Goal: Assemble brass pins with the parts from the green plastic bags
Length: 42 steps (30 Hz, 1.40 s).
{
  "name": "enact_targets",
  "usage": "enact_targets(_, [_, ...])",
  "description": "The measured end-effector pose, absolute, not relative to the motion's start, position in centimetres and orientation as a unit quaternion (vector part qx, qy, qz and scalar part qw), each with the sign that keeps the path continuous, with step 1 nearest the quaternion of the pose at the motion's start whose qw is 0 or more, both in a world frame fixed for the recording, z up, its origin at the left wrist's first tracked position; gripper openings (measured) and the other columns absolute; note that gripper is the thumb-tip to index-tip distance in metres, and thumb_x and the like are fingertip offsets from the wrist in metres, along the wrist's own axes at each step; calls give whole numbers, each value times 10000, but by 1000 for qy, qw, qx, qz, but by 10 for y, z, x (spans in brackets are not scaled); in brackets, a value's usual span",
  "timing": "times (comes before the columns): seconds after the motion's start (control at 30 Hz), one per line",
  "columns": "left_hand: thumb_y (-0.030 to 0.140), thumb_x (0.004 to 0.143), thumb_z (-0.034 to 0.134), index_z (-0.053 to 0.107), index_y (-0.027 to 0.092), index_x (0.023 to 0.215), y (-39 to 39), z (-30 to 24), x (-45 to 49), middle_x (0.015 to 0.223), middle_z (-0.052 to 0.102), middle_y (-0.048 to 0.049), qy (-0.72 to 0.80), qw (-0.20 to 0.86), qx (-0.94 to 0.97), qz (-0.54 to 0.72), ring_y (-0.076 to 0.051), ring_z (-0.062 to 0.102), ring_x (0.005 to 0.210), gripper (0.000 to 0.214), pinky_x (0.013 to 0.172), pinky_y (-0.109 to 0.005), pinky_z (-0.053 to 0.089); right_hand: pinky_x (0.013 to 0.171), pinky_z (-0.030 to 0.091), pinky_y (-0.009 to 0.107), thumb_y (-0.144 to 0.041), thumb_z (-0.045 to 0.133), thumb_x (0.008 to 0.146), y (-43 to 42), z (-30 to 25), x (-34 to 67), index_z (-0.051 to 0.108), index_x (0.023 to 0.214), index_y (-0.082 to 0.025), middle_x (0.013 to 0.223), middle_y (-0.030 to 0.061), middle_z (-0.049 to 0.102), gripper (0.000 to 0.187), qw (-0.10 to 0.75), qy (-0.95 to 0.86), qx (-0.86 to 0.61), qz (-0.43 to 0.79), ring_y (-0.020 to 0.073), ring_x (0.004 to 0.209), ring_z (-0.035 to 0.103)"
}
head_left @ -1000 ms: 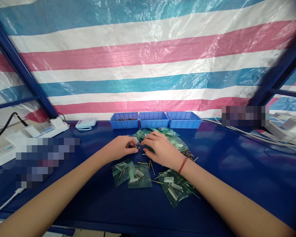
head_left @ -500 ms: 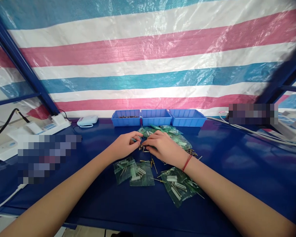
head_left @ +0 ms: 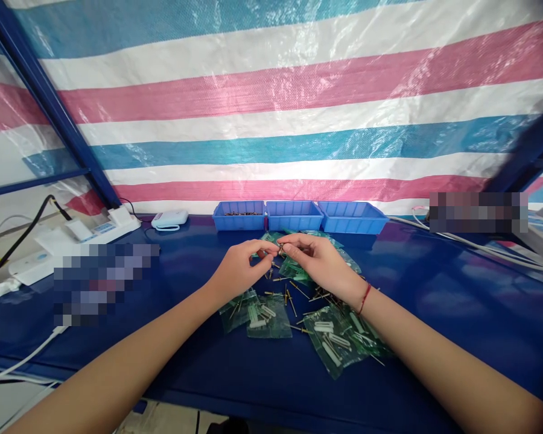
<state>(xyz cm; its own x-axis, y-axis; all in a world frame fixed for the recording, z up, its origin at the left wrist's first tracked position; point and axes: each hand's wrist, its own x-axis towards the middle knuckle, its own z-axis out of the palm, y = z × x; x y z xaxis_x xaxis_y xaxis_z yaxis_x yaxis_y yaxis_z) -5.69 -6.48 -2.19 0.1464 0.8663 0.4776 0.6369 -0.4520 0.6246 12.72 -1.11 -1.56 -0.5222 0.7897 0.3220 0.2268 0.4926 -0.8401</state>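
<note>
Over the pile, my left hand (head_left: 244, 265) has thumb and fingertips brought together, and what sits in the pinch is too small to tell. Facing it, my right hand (head_left: 319, 259) pinches a small metal fastener (head_left: 280, 248), its fingertips almost touching those of the left. Loose thin metal fasteners (head_left: 291, 301), some brass-coloured, lie below the hands. Nearer me are clear zip bags holding white plugs and metal pins: one bag (head_left: 268, 318) at the left and another (head_left: 328, 337) at the right. More greenish bags (head_left: 294, 268) lie behind, partly hidden by my hands.
A blue bin (head_left: 239, 223) with metal fasteners stands beside a middle bin (head_left: 294, 223) and a right bin (head_left: 353, 224) along the back. Further left are a pale blue device (head_left: 169, 220) and a white power strip (head_left: 31, 271). Cables (head_left: 470, 244) run along the right.
Both hands have risen off the loose fasteners and drawn together, with a small metal fastener now at the right fingertips. The view has shifted slightly left.
</note>
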Motion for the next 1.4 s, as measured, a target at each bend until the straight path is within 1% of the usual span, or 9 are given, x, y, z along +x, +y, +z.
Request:
enact_targets(0.3, [270,850,599,709,232,958,-66,-21,-55,833,727,7,514,154,722,437,-143,616,694,159,618,-246,449,774,495,362,-405,557,879,-14,-16,125,694,825,-189,893,63,709,261,364,-773,-306,420,206,850,648])
enact_targets(0.47, [266,844,603,702,220,955,-65,-21,-55,837,717,5,529,172,703,443,-138,607,695,155,622,-244,445,735,503,357,-371,590,859,-14,-17,123,680,928,-191,918,69,715,213,388,-762,-318,409,208,849,652])
enact_targets(0.7, [393,890,545,694,214,1006,-64,-24,-55,870,710,-16,536,230,695,420,-163,612,731,261,647,-265,461,707,486,352,-200,575,861,-21,-17,124,645,976,-179,913,69,695,136,419,-863,-266,90,224,878,591])
enact_targets(0.83, [450,902,515,685,190,1007,-61,-26,-54,915,722,-32,509,264,701,424,-178,649,792,328,688,-262,499,753,465,364,-174,561,884,-20,-16,124,605,1025,-167,916,70,684,148,404,-888,-220,5,225,875,564])
enact_targets(0.97, [420,917,484,691,180,973,-37,-21,-65,922,739,-36,522,184,726,408,-185,680,829,322,722,-260,526,806,458,372,-251,596,889,-16,-13,126,564,1153,-146,1012,91,668,286,378,-892,-245,16,236,945,554])
enact_targets(1.07, [390,896,509,685,166,962,-1,-8,-84,936,732,-64,558,100,704,428,-210,672,854,293,782,-306,514,827,438,391,-236,513,932,-13,-14,127,627,1072,-162,984,81,681,195,310,-914,-261,20,234,927,551])
enact_targets(1.2, [287,858,552,681,153,1010,46,11,-109,1039,697,-112,599,-3,680,423,-273,617,994,241,915,-400,451,830,412,417,-253,501,936,-13,-20,126,664,1092,-174,909,78,687,239,208,-941,-268,15,258,944,540])
enact_targets(1.3, [176,812,562,667,155,1078,60,10,-119,1172,634,-137,616,-47,677,400,-325,503,1167,287,1017,-471,362,788,403,413,-251,480,946,-14,-24,122,678,1085,-177,937,92,676,254,178,-947,-267,-5,264,949,537])
enact_targets(1.4, [133,823,502,650,146,1116,52,0,-118,1198,613,-143,621,-61,680,386,-324,479,1200,329,1045,-498,331,762,395,404,-224,489,939,-14,-26,120,698,982,-175,911,88,677,219,179,-949,-260,-9,254,927,544])
